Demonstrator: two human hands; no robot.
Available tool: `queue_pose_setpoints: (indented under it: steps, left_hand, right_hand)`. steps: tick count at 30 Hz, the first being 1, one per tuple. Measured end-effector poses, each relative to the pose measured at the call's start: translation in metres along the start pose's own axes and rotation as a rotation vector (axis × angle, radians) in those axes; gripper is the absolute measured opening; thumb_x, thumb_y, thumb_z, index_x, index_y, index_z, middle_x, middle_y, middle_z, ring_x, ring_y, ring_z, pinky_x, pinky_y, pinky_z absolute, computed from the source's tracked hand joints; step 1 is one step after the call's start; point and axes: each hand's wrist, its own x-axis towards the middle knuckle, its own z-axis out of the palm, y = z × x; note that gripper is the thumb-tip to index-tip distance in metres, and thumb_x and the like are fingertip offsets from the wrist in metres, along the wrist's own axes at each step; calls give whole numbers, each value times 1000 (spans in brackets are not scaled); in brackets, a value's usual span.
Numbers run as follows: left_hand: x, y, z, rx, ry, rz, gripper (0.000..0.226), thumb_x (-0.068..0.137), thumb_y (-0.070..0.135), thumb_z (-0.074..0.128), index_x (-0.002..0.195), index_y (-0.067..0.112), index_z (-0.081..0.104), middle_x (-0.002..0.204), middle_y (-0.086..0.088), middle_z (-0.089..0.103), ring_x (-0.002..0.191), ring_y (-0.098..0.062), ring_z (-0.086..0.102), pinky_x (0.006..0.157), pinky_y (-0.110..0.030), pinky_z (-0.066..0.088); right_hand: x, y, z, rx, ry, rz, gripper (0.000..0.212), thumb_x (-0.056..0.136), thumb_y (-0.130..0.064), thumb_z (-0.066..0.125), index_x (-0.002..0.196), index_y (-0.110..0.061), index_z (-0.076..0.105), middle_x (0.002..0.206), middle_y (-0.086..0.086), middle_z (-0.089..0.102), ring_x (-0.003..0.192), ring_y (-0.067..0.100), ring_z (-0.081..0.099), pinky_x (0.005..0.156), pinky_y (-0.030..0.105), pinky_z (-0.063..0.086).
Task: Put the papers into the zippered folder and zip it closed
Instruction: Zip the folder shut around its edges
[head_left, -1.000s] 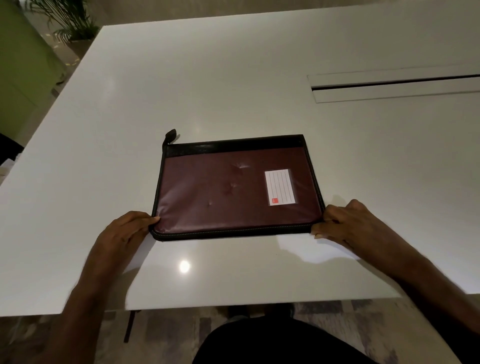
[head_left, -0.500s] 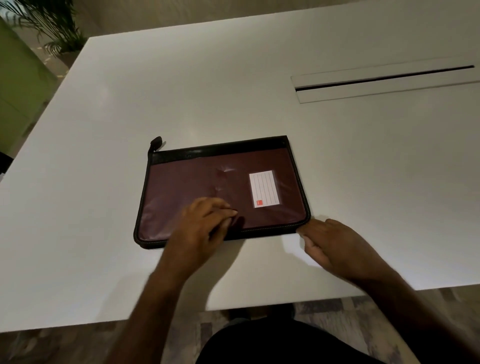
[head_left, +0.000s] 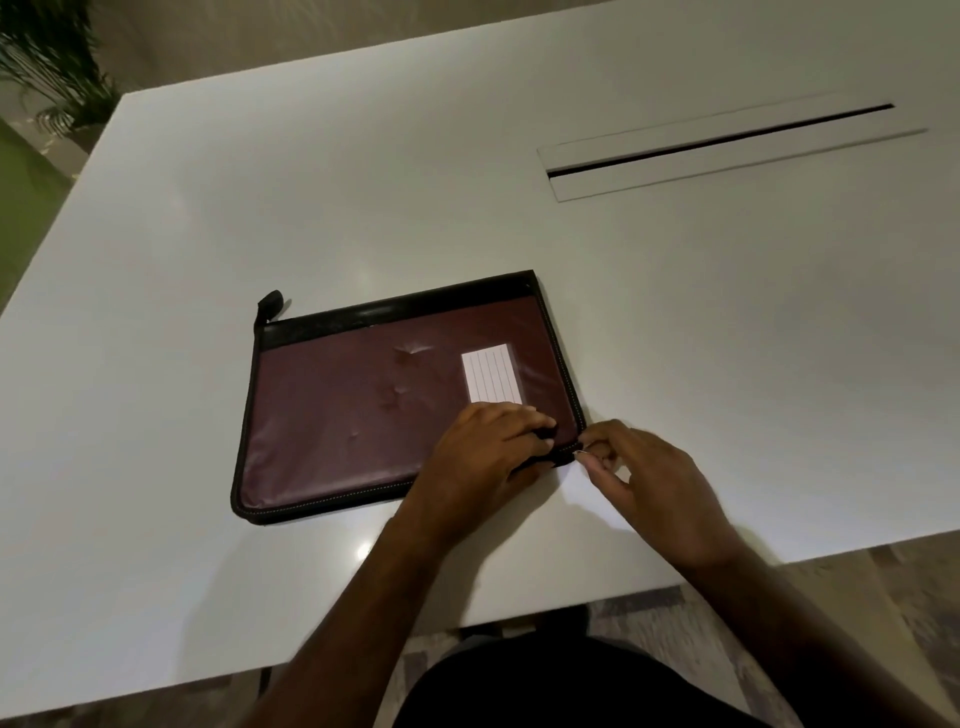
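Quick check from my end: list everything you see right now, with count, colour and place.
folder: one, maroon with black trim, flat on the table, near edge
label card: one, white and lined, on the folder's right part
zip tab: one, black, at the folder's far left corner
table: one, white
cable slot: one, dark, far right of the table
plant: one, green, far left beyond the table
left hand: on the folder's near right corner
right hand: pinching at that corner
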Motion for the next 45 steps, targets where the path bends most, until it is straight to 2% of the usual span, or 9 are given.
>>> queue_pose_setpoints:
  steps: [3, 12, 20, 24, 33, 45]
  left_hand:
    - [-3, 3, 0, 21, 43, 30, 18, 97, 24, 66, 109, 16, 77, 125, 2, 71, 120, -18, 59, 97, -38, 43]
    - [-6, 2, 2, 33, 71, 63, 15, 98, 22, 66, 108, 17, 77, 128, 5, 70, 127, -20, 60, 98, -37, 44]
    - [-8, -5, 11, 22, 73, 83, 20, 102, 25, 59, 107, 17, 77, 129, 5, 70, 130, -20, 57, 100, -38, 44]
    - [-9, -5, 13, -1, 106, 81, 15, 100, 22, 65, 106, 15, 77, 127, 4, 71, 128, -20, 58, 104, -35, 41]
    - [-10, -5, 15, -47, 125, 61, 17, 102, 22, 63, 107, 14, 77, 128, 5, 71, 127, -20, 59, 105, -35, 42]
    - [-11, -6, 14, -13, 140, 77, 13, 99, 21, 67, 104, 15, 78, 128, 6, 70, 127, -20, 58, 103, -36, 44]
  right_hand:
    - [0, -1, -2, 29, -23, 25, 14, 93, -19, 74, 105, -18, 70, 86, -5, 71, 75, 15, 67, 67, 21, 46]
    - [17, 0, -12, 86, -61, 118, 11, 99, -20, 61, 99, -24, 51, 83, -6, 64, 76, 17, 61, 64, 36, 52]
    - [52, 18, -11, 52, -65, 108, 15, 102, -25, 62, 98, -19, 49, 81, 1, 64, 74, 25, 63, 64, 43, 54]
    - [75, 20, -11, 44, -62, 97, 14, 102, -23, 62, 99, -18, 50, 81, 2, 64, 74, 28, 62, 65, 45, 53]
    - [121, 25, -7, 47, -49, 76, 16, 100, -20, 64, 100, -19, 48, 80, -1, 64, 73, 26, 58, 65, 42, 52]
    - [186, 34, 1, 23, -51, 65, 19, 99, -22, 65, 98, -20, 47, 81, 3, 67, 73, 28, 63, 65, 40, 52]
